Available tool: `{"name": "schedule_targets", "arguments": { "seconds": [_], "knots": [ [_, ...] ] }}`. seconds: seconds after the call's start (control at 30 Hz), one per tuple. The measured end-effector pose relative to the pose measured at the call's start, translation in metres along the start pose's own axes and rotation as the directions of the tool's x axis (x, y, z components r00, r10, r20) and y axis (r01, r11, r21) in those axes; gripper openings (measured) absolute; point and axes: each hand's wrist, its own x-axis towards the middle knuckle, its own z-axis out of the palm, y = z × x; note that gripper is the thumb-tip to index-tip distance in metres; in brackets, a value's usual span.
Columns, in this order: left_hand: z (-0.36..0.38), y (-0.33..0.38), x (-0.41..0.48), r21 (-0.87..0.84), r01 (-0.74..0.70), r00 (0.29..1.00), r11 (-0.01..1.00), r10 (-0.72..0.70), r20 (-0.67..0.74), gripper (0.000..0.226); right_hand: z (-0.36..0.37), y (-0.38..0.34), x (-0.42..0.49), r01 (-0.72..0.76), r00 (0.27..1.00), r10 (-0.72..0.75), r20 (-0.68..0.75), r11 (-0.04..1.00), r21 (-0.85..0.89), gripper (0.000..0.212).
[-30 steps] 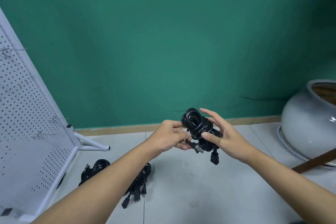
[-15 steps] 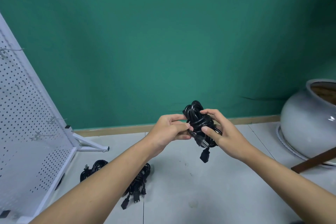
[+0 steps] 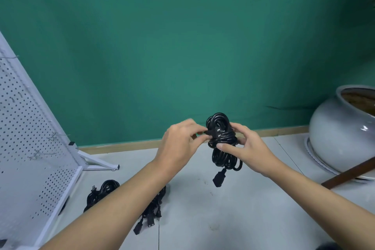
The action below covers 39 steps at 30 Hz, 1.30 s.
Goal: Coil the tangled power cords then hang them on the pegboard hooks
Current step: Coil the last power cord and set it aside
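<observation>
Green wall behind; coiled cord [image 3: 222, 140] between hands, left hand [image 3: 178, 144] pinching it, right hand [image 3: 248, 151] gripping it

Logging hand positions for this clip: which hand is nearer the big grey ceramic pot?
Right. The right hand, gripping the coiled power cord, is on the side toward the grey ceramic pot, apart from it; the left hand pinches the cord from the opposite side, farther away.
</observation>
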Motion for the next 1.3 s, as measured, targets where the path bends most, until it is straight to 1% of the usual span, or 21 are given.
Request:
{"name": "schedule_targets", "arguments": {
  "seconds": [0.03,0.07,0.13,0.23,0.3,0.37,0.43,0.57,0.7,0.77,0.83,0.97,1.0,1.03,1.13,1.17,1.23,1.3],
  "knots": [
    [0.000,0.001,0.001,0.035,-0.045,0.998,0.998,0.047,-0.033,0.009,0.001,-0.001,0.001,-0.001,1.000,0.001,-0.018,1.000,0.002,0.059],
    [0.001,0.003,0.001,0.041,-0.080,0.996,0.996,0.082,-0.037,0.008,0.002,-0.002,0.001,-0.005,0.999,0.005,-0.034,1.000,0.004,0.060],
    [0.001,0.005,0.002,-0.022,-0.119,0.992,0.993,0.120,0.026,0.008,0.003,-0.004,0.003,-0.020,0.998,0.020,-0.057,1.000,0.005,0.063],
    [-0.001,0.003,0.004,-0.110,-0.101,0.987,0.989,0.114,0.115,0.008,0.003,-0.003,0.003,-0.030,0.998,0.027,-0.064,0.999,-0.040,0.068],
    [-0.001,0.001,0.005,-0.144,-0.061,0.986,0.988,0.081,0.143,0.007,0.002,-0.004,0.001,-0.034,0.999,0.032,-0.042,0.998,-0.057,0.067],
    [0.000,0.002,0.005,-0.202,-0.013,0.985,0.979,0.047,0.165,0.009,0.002,-0.006,-0.002,-0.006,1.000,0.005,-0.016,0.998,-0.055,0.053],
    [0.002,0.003,0.004,-0.265,0.034,0.986,0.964,0.011,0.166,0.009,0.004,-0.008,-0.004,0.008,1.000,-0.010,-0.029,0.998,-0.065,0.046],
    [0.005,0.007,0.001,-0.309,0.089,0.988,0.947,-0.044,0.150,0.012,0.013,-0.005,-0.006,-0.014,1.000,0.013,-0.006,0.995,-0.102,0.048],
    [0.011,0.005,-0.004,-0.328,0.185,0.973,0.926,-0.124,0.197,0.009,0.015,-0.005,-0.006,-0.048,0.999,0.047,-0.014,0.993,-0.109,0.051],
    [0.012,0.003,-0.002,-0.394,0.249,0.959,0.885,-0.168,0.228,0.005,0.014,-0.007,-0.006,-0.065,0.998,0.064,-0.011,0.992,-0.105,0.051],
    [0.013,0.005,0.000,-0.490,0.297,0.948,0.820,-0.192,0.255,0.004,0.014,-0.006,-0.006,-0.094,0.995,0.095,0.008,0.993,-0.069,0.050],
    [0.015,0.008,0.004,-0.560,0.344,0.935,0.754,-0.221,0.278,0.006,0.013,0.000,-0.003,-0.123,0.992,0.123,-0.027,0.992,0.014,0.051],
    [0.015,0.007,0.004,-0.567,0.360,0.928,0.741,-0.225,0.296,0.006,0.013,0.001,-0.002,-0.144,0.989,0.145,-0.026,0.989,0.030,0.054],
    [0.016,0.006,0.004,-0.570,0.379,0.920,0.729,-0.230,0.318,0.007,0.013,0.003,-0.002,-0.171,0.985,0.172,-0.020,0.985,0.039,0.062],
    [0.019,-0.002,-0.001,-0.559,0.441,0.889,0.702,-0.258,0.378,0.012,0.018,0.010,0.000,-0.309,0.951,0.307,0.034,0.950,0.054,0.116],
    [0.020,-0.004,-0.002,-0.553,0.456,0.881,0.698,-0.265,0.393,0.014,0.020,0.012,-0.001,-0.340,0.940,0.337,0.060,0.939,0.054,0.126],
    [0.022,-0.006,-0.004,-0.538,0.480,0.865,0.693,-0.274,0.420,0.017,0.021,0.014,-0.001,-0.353,0.934,0.352,0.065,0.935,0.009,0.134],
    [0.024,-0.005,-0.006,-0.516,0.496,0.851,0.698,-0.272,0.450,0.018,0.020,0.014,-0.001,-0.326,0.944,0.330,0.006,0.935,-0.142,0.131]
  ]
}}
